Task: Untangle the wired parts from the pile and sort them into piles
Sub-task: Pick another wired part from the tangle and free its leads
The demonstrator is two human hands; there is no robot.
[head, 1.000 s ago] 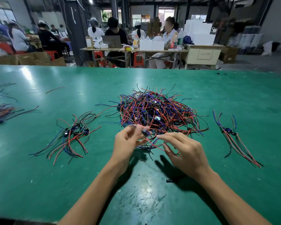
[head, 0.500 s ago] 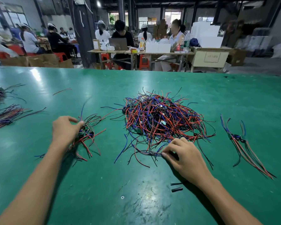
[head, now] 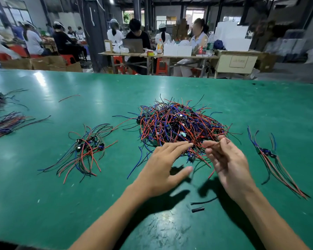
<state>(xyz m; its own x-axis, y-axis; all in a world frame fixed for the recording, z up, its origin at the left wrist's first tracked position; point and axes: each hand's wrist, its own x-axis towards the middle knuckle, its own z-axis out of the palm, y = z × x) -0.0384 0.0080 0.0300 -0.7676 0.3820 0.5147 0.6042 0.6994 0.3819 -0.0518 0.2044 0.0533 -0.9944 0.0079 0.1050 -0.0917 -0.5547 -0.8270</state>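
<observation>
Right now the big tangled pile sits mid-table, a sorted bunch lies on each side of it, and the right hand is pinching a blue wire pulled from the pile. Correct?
Not quite. In the head view the right hand pinches a red wire, not a blue one. The rest holds: the tangled pile sits mid-table, with one sorted bunch to its left and another to its right.

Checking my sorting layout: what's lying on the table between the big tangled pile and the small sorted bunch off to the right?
Bare green table between the tangled pile and right bunch, apart from stray wire ends, seen in the head view.
</observation>
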